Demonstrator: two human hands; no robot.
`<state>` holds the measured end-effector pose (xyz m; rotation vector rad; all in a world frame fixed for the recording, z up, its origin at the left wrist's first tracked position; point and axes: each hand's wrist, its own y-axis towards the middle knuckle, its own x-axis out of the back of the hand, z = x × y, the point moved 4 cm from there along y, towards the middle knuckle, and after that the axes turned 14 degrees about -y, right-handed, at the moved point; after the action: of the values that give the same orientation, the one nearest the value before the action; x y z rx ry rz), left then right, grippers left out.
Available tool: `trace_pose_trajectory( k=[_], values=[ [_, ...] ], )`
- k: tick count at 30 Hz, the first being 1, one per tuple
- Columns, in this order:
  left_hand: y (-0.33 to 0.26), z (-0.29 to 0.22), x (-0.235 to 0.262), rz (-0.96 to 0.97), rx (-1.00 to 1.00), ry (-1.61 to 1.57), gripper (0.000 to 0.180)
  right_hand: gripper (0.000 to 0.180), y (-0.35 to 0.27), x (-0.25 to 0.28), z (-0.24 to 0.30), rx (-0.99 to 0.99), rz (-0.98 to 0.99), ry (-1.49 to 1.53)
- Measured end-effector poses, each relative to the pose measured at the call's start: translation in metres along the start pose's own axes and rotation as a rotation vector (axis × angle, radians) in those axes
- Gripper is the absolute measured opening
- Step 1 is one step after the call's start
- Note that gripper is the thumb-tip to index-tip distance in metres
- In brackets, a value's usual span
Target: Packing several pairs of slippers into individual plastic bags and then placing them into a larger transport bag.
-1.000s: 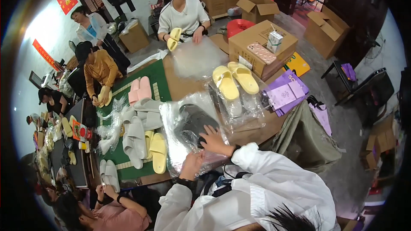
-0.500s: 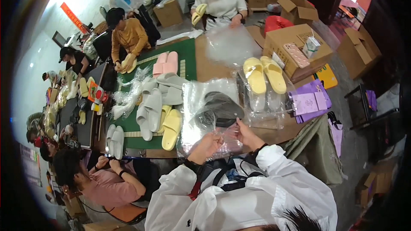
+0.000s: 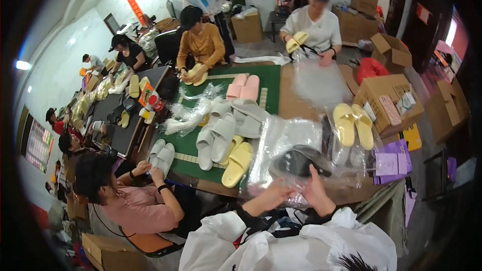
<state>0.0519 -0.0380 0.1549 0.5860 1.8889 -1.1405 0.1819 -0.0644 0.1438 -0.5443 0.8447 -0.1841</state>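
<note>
At the table's near edge, a clear plastic bag [image 3: 295, 188] with black footwear [image 3: 295, 159] in it, seemingly slippers, lies between my hands. My left hand [image 3: 275, 194] is closed on the bag's near end, its fingertips partly hidden in the film. My right hand [image 3: 317, 190] grips the bag's other side, thumb pointing up beside the black footwear. Under the bag rests a stack of clear plastic bags [image 3: 263, 158]. Yellow slippers [image 3: 237, 164] and several grey slippers [image 3: 223, 136] lie left of it. To its right sits a bagged yellow pair [image 3: 344, 125].
Pink slippers [image 3: 243, 87] and crumpled clear film [image 3: 193, 115] lie on the green mat [image 3: 271, 83]. A cardboard box [image 3: 374, 93] and purple bags [image 3: 394, 160] stand at the right. A co-worker in pink [image 3: 135, 198] sits close on my left; others work across the table.
The view has swung left, so the table sits farther right in it. Both hands stay on the bag, and the black footwear lies flatter. The seated co-worker's hands have come near the grey slippers.
</note>
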Motion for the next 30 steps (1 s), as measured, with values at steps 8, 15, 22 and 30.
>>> trace_pose_trajectory(
  k=[8,15,22,30],
  values=[
    [0.008,0.014,0.007,0.163,0.181,0.235,0.053,0.041,0.03,0.045,-0.025,-0.102,-0.274,0.119],
    [-0.007,-0.007,-0.014,0.34,0.285,0.539,0.067,0.027,0.039,0.024,0.009,0.139,-0.187,-0.106],
    [0.004,-0.014,-0.013,0.32,0.351,0.638,0.045,0.034,-0.004,0.015,0.114,0.448,-0.403,-0.122],
    [0.01,0.013,-0.017,0.271,0.35,0.609,0.045,0.026,0.028,0.177,0.169,0.546,-0.521,0.168]
  ],
)
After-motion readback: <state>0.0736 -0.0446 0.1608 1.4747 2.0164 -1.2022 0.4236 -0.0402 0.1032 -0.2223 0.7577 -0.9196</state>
